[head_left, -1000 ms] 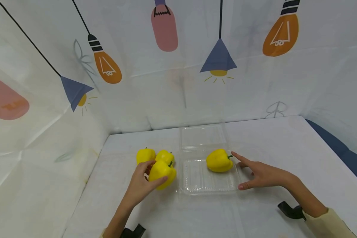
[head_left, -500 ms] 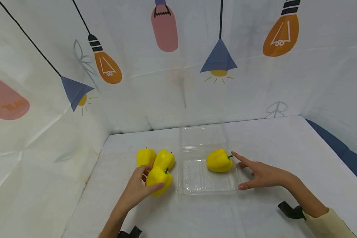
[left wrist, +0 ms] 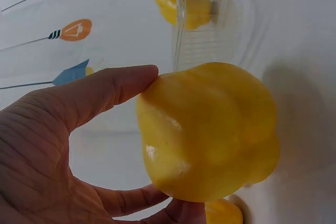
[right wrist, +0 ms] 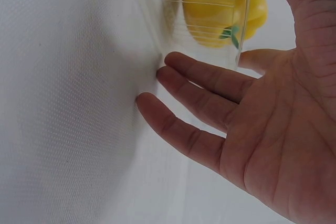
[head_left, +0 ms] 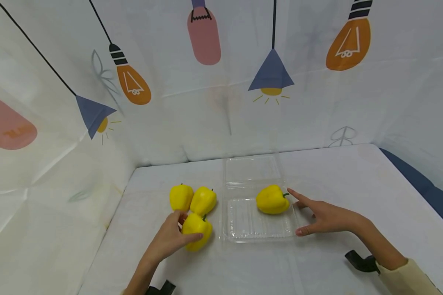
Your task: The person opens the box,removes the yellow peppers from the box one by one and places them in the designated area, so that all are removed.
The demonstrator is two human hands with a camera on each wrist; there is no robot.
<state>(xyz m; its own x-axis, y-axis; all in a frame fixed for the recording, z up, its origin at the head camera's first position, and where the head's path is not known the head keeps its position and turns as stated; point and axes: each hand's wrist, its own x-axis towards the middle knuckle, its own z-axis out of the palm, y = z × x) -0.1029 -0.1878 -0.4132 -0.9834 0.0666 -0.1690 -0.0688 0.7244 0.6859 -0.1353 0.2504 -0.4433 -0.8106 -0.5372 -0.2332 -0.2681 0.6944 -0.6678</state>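
My left hand [head_left: 171,237] grips a yellow bell pepper [head_left: 198,234] between thumb and fingers, its green stem turned up and away. The left wrist view shows the thumb on one side of this pepper [left wrist: 210,135] and fingertips on the other. Two more yellow bell peppers stand just behind it, one at left [head_left: 181,197] and one at right [head_left: 204,200]. In the unfolded clear plastic container [head_left: 243,223] lies another yellow bell pepper [head_left: 272,199] on its side. My right hand [head_left: 326,217] is spread beside the container's right edge, fingers extended and holding nothing.
The container's clear lid [head_left: 252,169] lies folded back toward the wall. A white cloth covers the table [head_left: 339,176]. Behind and to the left hangs a white sheet [head_left: 192,119] printed with lamps. Dark blue material [head_left: 417,176] shows past the table's right edge.
The left hand has brought its pepper toward the front and slightly left, away from the two peppers behind, which now show more fully. The right hand and the pepper in the container have stayed put.
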